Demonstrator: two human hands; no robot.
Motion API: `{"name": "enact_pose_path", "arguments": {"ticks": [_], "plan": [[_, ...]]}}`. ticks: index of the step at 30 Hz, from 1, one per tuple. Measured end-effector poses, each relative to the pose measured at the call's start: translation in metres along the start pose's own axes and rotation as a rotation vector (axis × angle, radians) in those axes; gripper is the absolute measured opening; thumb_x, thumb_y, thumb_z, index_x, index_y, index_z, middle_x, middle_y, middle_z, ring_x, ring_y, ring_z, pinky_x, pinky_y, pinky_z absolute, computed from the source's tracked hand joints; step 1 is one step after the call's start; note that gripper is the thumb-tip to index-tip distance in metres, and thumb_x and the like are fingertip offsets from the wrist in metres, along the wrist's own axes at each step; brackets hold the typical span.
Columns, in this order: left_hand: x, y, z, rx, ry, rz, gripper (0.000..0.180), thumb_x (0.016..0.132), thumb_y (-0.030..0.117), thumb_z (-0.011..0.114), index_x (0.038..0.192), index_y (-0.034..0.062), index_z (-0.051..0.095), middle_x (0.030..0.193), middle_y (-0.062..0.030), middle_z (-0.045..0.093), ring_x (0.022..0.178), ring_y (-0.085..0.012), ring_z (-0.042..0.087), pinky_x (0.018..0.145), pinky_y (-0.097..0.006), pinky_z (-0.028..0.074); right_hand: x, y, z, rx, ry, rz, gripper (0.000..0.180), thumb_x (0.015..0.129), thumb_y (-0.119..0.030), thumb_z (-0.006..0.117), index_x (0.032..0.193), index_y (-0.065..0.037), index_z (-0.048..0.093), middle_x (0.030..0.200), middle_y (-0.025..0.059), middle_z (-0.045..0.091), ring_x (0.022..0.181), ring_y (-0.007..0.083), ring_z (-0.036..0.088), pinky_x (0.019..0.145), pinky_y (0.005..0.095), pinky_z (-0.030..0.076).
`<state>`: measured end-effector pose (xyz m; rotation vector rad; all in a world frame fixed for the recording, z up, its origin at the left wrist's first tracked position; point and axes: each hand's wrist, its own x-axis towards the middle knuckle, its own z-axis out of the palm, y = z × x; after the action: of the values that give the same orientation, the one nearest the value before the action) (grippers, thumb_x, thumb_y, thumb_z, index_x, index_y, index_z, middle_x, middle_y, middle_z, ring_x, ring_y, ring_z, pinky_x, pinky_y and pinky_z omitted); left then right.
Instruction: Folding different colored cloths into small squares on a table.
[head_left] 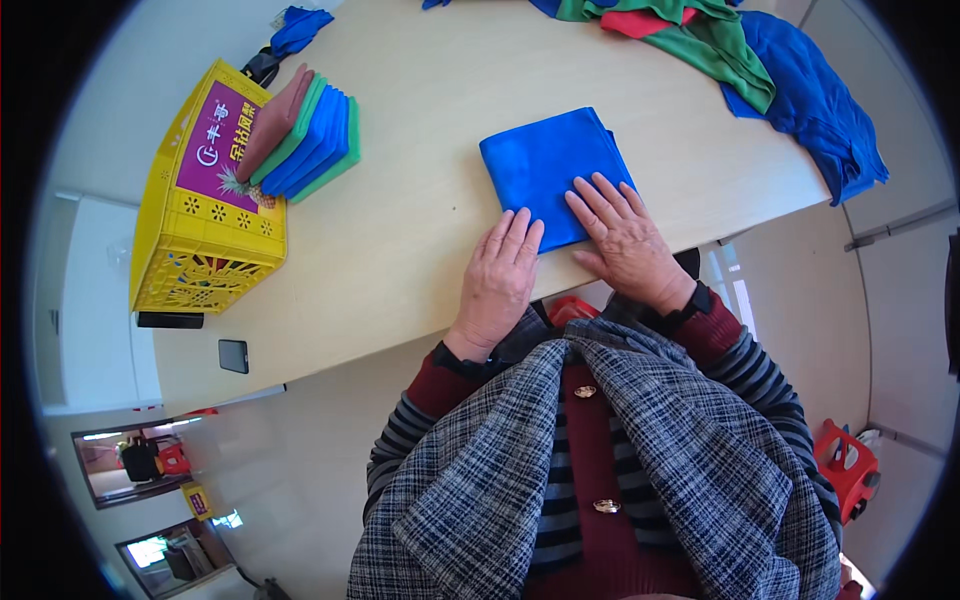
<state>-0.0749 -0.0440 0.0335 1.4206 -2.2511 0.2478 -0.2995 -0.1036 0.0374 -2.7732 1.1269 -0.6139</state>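
Observation:
A folded blue cloth lies flat on the pale table, close to its front edge. My left hand rests with outstretched fingers on the cloth's near left corner. On the near right part of the same cloth my right hand lies flat, fingers a little spread and thumb toward the edge. Neither hand grips anything. To the left stands a row of folded cloths in brown, green and blue, leaning against a yellow plastic crate.
Loose blue, green and red cloths are heaped at the far right, some hanging over the table's edge. A dark phone lies near the left front edge. A crumpled blue cloth is behind the crate. A red plastic stool stands on the floor at right.

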Motion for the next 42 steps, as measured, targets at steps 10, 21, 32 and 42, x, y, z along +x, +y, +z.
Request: {"name": "enact_pose_path", "arguments": {"ticks": [10,21,32,42], "plan": [[0.051,-0.038,-0.003,-0.119,-0.013,0.081,0.041,0.090,0.026,0.067,0.125,0.0030,0.064,0.131,-0.0163,0.061,0.126,-0.0342,0.053,0.110,-0.045,0.040,0.001,-0.009,-0.022,0.226,0.131,0.067,0.032,0.094,-0.023,0.065,0.116,0.002,0.066,0.122,0.0177,0.066,0.118,0.0368,0.059,0.103,0.0447,0.047],[0.028,0.017,-0.020,-0.280,-0.178,0.075,0.041,0.095,0.029,0.063,0.124,-0.0001,0.063,0.127,-0.0179,0.062,0.123,-0.0368,0.054,0.108,-0.048,0.040,0.051,0.028,-0.028,0.182,-0.102,0.219,0.038,0.095,-0.030,0.064,0.116,0.001,0.067,0.118,0.0171,0.067,0.115,0.0356,0.059,0.101,0.0438,0.046],[0.068,-0.031,0.029,-0.198,-0.178,0.036,0.058,0.102,0.043,0.051,0.141,0.0007,0.053,0.152,-0.0188,0.046,0.143,-0.0357,0.039,0.119,-0.050,0.028,0.033,0.007,0.026,-0.082,0.025,0.250,0.067,0.099,-0.043,0.053,0.152,-0.003,0.040,0.158,0.0205,0.036,0.149,0.0390,0.027,0.122,0.0534,0.020],[0.070,-0.025,0.042,-0.118,-0.249,0.022,0.066,0.103,0.053,0.043,0.151,0.0074,0.044,0.160,-0.0136,0.037,0.149,-0.0333,0.030,0.122,-0.053,0.021,0.021,0.018,0.030,-0.001,0.087,0.327,0.068,0.101,-0.048,0.048,0.154,-0.005,0.038,0.162,0.0202,0.029,0.153,0.0390,0.020,0.124,0.0534,0.015]]}}
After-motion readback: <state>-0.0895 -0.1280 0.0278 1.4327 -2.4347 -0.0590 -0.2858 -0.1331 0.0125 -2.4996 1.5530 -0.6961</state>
